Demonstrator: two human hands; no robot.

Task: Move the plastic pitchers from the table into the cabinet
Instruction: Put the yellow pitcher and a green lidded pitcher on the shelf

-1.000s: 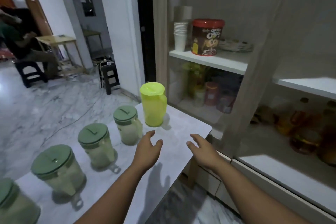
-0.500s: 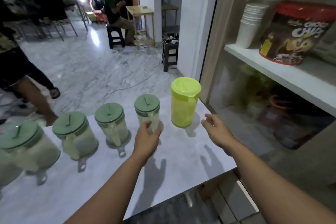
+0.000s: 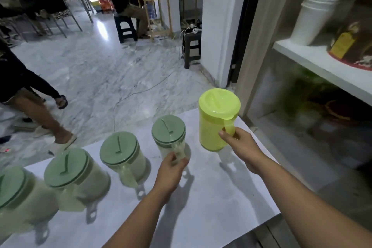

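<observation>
Pitchers stand in a row on the white table (image 3: pixel 211 197), five of them, and none is in the cabinet yet. From the left, three pitchers with green lids (image 3: pixel 118 150) wait untouched, their handles turned toward the person. Next, the left hand (image 3: pixel 171 169) is closed around the handle of the fourth green-lidded pitcher (image 3: pixel 169 135), which seems to rest on the table. Then the right hand (image 3: pixel 241 145) is closed around the handle of the yellow-green pitcher (image 3: pixel 217 119), the one nearest to the cabinet (image 3: pixel 322 60); I cannot tell whether its base is lifted. I judge the step to be the grasping of the first two pitchers. The next move calls for lifting both upright and carrying them right, to a free place on a cabinet shelf, past the paper cups (image 3: pixel 320 8). Half a second ago the right hand was open beside the yellow-green pitcher and the left hand was only reaching its handle; now both grips are closed.
</observation>
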